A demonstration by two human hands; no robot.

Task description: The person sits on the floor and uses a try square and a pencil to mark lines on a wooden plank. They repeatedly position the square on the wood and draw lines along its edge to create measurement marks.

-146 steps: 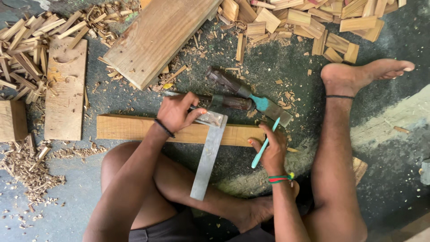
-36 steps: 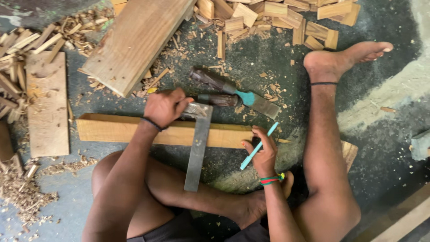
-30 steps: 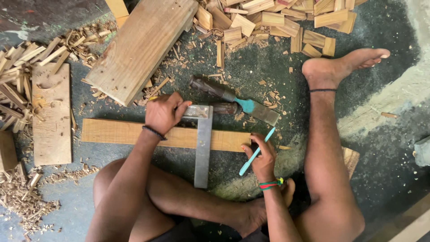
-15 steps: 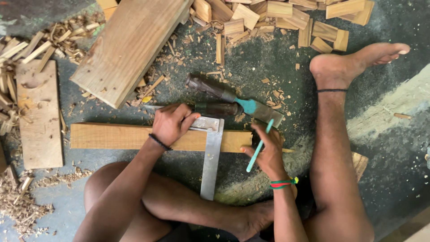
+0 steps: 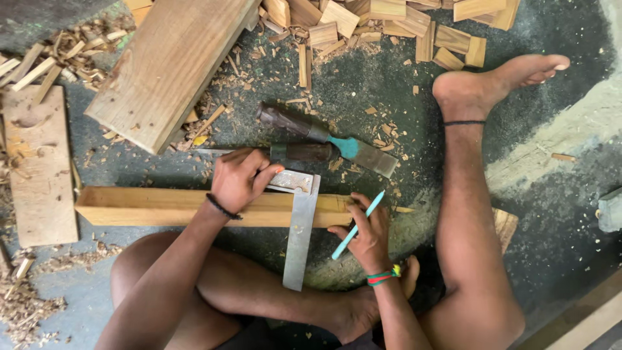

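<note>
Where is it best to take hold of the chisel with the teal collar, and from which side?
Probably by the dark handle of the chisel, reaching from above at its upper-left end. It lies flat on the floor, the handle round and free, the steel blade pointing lower right.

My left hand point(image 5: 238, 178) presses flat, fingers spread; my right hand point(image 5: 368, 228) is curled in a writing grip, wrist bent.
</note>
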